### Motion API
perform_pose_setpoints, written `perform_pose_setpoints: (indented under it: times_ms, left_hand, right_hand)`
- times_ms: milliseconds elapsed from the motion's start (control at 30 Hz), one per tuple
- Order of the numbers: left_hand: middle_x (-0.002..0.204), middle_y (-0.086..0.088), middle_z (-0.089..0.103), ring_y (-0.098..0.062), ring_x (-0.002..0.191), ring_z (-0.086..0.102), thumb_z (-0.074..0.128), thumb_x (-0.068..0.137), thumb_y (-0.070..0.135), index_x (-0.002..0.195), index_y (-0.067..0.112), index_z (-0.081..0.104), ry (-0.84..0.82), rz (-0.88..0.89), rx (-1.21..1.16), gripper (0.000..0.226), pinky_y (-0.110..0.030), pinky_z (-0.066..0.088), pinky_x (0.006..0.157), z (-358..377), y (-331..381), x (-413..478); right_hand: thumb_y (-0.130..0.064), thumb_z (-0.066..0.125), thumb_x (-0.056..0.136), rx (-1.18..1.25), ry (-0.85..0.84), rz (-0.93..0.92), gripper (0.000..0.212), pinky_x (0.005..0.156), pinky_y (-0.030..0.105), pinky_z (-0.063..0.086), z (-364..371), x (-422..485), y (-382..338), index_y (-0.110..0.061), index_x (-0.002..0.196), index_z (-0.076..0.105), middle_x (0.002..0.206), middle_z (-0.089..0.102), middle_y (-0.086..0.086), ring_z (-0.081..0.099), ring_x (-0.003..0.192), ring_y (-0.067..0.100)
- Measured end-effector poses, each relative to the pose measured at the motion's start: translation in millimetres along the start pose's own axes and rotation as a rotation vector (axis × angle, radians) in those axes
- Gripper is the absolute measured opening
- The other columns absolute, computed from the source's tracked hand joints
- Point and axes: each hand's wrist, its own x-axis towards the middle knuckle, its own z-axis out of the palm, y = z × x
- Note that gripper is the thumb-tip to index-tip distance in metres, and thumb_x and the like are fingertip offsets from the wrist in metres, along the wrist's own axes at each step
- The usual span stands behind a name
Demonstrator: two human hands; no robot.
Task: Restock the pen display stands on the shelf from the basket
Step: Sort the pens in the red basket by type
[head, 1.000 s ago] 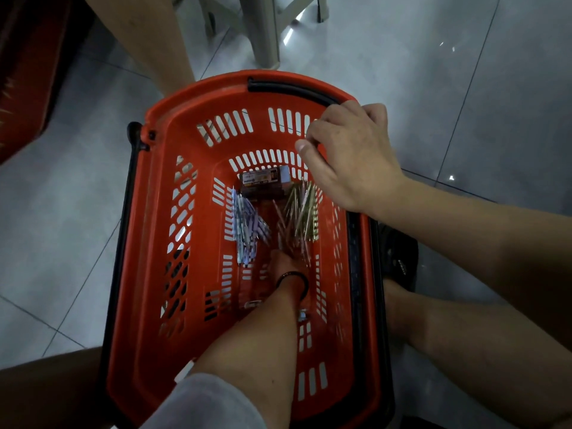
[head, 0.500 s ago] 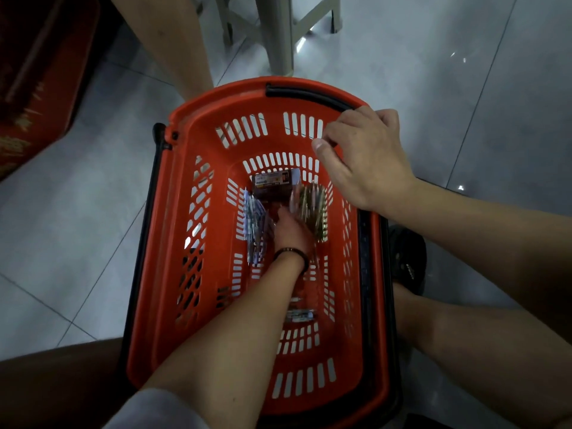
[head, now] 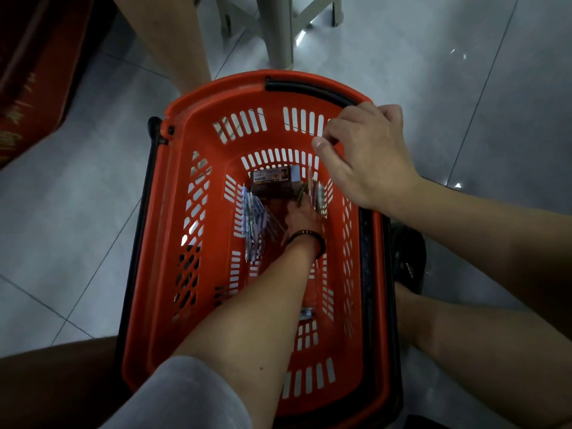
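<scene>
On the floor of the basket (head: 173,243) lie loose blue pens (head: 252,224). They look light, stiff and slick, likely to scatter, and are best gathered as a bundle round mid-barrel. Next comes a box (head: 274,181), then the left hand (head: 301,216) against the green pens (head: 318,196); blur hides whether its fingers grasp any. The right hand (head: 368,156) curls its fingers over the rim. A second ago the left hand lay nearer, short of the box.

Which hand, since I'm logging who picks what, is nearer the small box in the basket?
Left. The left hand is down inside the basket, just next to the small box; the right hand holds the basket rim higher up, farther off.
</scene>
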Motion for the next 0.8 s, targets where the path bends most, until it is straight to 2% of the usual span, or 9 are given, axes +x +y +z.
perform_pose_setpoints:
  times_ms: [100,167,233,300,400,567,700,800]
  left_hand:
    - [0.142,-0.022,0.041,-0.044,0.131,0.041,0.038,0.106,0.017,0.151,0.027,0.046,0.122,-0.034,0.040,0.047,-0.049,0.033,0.110,5.7,-8.6,-7.2]
    - [0.151,-0.024,0.031,-0.047,0.139,0.031,0.040,0.104,0.028,0.153,0.031,0.042,0.173,-0.113,-0.009,0.049,-0.054,0.027,0.116,4.8,-8.8,-17.2]
    - [0.160,-0.026,0.019,-0.050,0.146,0.021,0.051,0.097,0.040,0.156,0.023,0.032,0.165,-0.196,-0.117,0.064,-0.058,0.023,0.120,7.5,-8.1,-21.0]
    - [0.163,-0.027,0.013,-0.049,0.150,0.015,0.067,0.089,0.053,0.156,0.017,0.022,0.123,-0.308,-0.254,0.089,-0.059,0.021,0.122,16.8,-11.6,-16.3]
    - [0.165,-0.025,0.011,-0.045,0.153,0.012,0.067,0.086,0.065,0.157,0.009,0.016,0.023,-0.438,-0.408,0.104,-0.056,0.019,0.123,25.1,-16.0,-13.8]
    - [0.167,-0.018,0.015,-0.037,0.154,0.018,0.071,0.084,0.063,0.162,0.011,0.011,0.081,-0.370,-0.493,0.110,-0.050,0.019,0.123,34.1,-31.2,-15.4]
    - [0.161,-0.013,0.037,-0.037,0.148,0.034,0.070,0.073,0.070,0.159,0.017,0.026,0.062,-0.291,-0.578,0.110,-0.052,0.029,0.121,39.0,-41.9,-13.7]
    - [0.163,-0.015,0.031,-0.038,0.152,0.025,0.067,0.083,0.061,0.159,0.016,0.027,0.057,-0.255,-0.486,0.097,-0.054,0.022,0.124,38.0,-44.9,-11.8]
  right_hand:
    - [-0.051,0.038,0.108,-0.013,-0.007,-0.002,0.046,0.105,0.043,0.033,0.9,-0.2,-1.3,-0.020,0.104,0.073,0.108,0.070,-0.002,0.060,0.109,0.018]
    - [-0.051,0.039,0.108,-0.016,-0.009,0.000,0.046,0.105,0.042,0.032,0.5,0.0,-1.0,-0.020,0.105,0.073,0.109,0.071,-0.002,0.060,0.109,0.018]
    - [-0.051,0.039,0.108,-0.016,-0.008,0.002,0.047,0.105,0.042,0.032,-0.5,0.6,-0.8,-0.020,0.105,0.073,0.109,0.071,-0.002,0.060,0.109,0.018]
    - [-0.051,0.039,0.108,-0.019,-0.008,0.001,0.046,0.105,0.043,0.032,-0.5,0.8,-0.7,-0.020,0.105,0.073,0.109,0.071,-0.002,0.060,0.109,0.019]
    - [-0.051,0.039,0.108,-0.022,-0.014,0.002,0.047,0.105,0.042,0.032,-0.4,0.6,-0.3,-0.020,0.105,0.073,0.109,0.071,-0.002,0.060,0.110,0.018]
    - [-0.051,0.038,0.108,-0.024,-0.021,0.005,0.046,0.104,0.041,0.031,-0.3,1.3,-0.4,-0.021,0.103,0.073,0.107,0.070,-0.004,0.059,0.109,0.017]
    - [-0.052,0.039,0.107,-0.040,-0.032,0.005,0.046,0.105,0.042,0.031,-0.4,1.5,-0.2,-0.022,0.102,0.072,0.106,0.071,-0.004,0.059,0.110,0.018]
    - [-0.052,0.039,0.107,-0.038,-0.038,0.006,0.045,0.105,0.043,0.031,0.0,1.1,-1.0,-0.022,0.102,0.072,0.106,0.072,-0.004,0.059,0.110,0.018]
